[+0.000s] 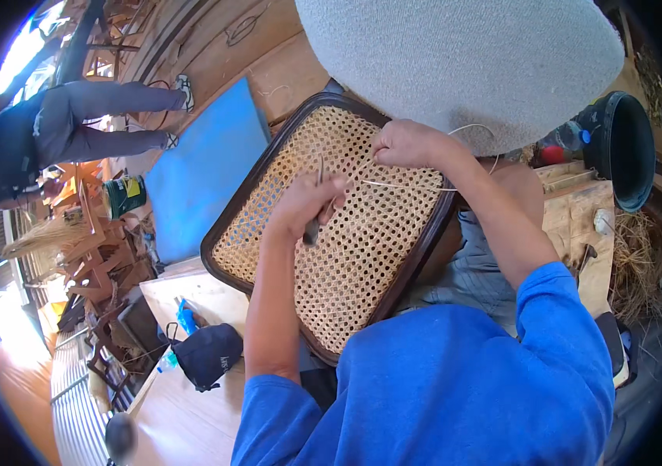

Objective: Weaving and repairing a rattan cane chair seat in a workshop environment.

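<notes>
A woven cane panel (346, 264) in a dark brown rounded frame lies tilted across my lap. My left hand (307, 202) is closed around a slim dark metal tool (311, 231), which points up over the weave. My right hand (412, 144), just above and right of it, pinches a pale cane strand (385, 184) at the upper part of the panel. The strand loops out past my right wrist over a grey textured cushion (459, 58).
A blue mat (199, 186) lies left of the panel. Another person (98, 116) stands at upper left. A black bag (206, 357) sits on a plywood board (183, 419). A dark bucket (622, 151), bottles (571, 136) and cane fibres (634, 279) are at the right.
</notes>
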A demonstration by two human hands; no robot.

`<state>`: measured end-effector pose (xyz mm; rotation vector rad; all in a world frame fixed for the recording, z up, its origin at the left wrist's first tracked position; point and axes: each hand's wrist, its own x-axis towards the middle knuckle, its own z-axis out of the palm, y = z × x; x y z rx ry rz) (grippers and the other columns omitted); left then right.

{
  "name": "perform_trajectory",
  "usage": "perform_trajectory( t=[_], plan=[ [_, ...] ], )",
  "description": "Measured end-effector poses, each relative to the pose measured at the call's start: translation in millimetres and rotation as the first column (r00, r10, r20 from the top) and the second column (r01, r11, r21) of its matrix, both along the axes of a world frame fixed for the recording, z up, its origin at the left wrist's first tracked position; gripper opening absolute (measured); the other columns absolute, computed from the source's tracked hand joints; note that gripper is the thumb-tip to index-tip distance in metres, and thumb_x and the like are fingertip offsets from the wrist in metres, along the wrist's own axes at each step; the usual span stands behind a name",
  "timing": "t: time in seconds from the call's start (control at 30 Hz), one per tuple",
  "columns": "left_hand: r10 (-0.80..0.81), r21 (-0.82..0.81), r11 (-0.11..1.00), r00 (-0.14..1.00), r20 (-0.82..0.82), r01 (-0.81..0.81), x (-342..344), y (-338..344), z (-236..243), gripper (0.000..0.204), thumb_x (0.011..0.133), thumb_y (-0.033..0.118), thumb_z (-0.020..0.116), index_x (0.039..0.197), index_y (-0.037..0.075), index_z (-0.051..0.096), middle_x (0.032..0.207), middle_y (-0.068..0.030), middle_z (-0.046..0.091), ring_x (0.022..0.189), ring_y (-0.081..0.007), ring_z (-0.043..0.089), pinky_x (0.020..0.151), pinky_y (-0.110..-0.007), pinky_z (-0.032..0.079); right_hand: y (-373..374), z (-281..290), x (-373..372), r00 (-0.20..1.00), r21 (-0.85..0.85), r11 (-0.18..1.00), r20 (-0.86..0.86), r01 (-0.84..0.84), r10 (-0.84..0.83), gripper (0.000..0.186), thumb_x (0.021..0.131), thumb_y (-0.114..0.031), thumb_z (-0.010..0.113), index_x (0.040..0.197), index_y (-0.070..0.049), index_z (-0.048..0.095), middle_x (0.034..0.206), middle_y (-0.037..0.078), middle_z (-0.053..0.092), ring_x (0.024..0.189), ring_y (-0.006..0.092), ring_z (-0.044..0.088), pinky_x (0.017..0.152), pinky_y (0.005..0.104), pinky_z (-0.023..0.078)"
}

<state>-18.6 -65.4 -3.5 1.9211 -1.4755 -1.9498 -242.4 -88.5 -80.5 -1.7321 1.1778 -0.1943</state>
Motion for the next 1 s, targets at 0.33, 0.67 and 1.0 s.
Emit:
perform_trajectory(
  t=[0.33,0.67,1.0],
  plan=[
    [-0.227,-0.250,0.892,0.850,0.475,0.378,11.3,1.8,-16.5,0.024,0.083,0.022,0.061,0.088,0.000,0.065,0.062,-0.0046,0.059,0.054,-0.0114,0.053,0.052,-0.029,0.042,22.3,-36.8,40.6,0.989,-0.357,0.932,0.148,0.065,-0.012,0.020,0.082,-0.032,0.059,0.082,-0.013,0.065,0.073,0.007,0.064,0.074,0.0299,0.064,0.064,0.0410,0.049],
    [-0.218,-0.291,0.836,0.768,0.602,0.466,0.3,4.1,-14.1,0.023,0.082,0.022,0.059,0.092,0.002,0.066,0.069,-0.0128,0.064,0.065,-0.0231,0.062,0.063,-0.035,0.047,24.1,-40.6,53.4,0.959,-0.287,0.948,0.276,0.138,-0.056,0.012,0.082,-0.022,0.060,0.085,-0.011,0.061,0.083,0.012,0.063,0.081,0.0310,0.062,0.069,0.0426,0.049],
    [-0.463,-0.025,0.584,0.359,0.810,0.811,10.7,-0.6,-48.2,0.035,0.088,0.034,0.047,0.091,0.002,0.061,0.090,-0.0238,0.064,0.086,-0.0405,0.062,0.076,-0.051,0.048,20.2,-65.1,48.2,0.968,-0.024,0.974,0.122,0.223,-0.219,0.015,0.073,-0.019,0.056,0.075,-0.007,0.065,0.073,0.016,0.063,0.066,0.0305,0.061,0.062,0.0432,0.047]
  ],
)
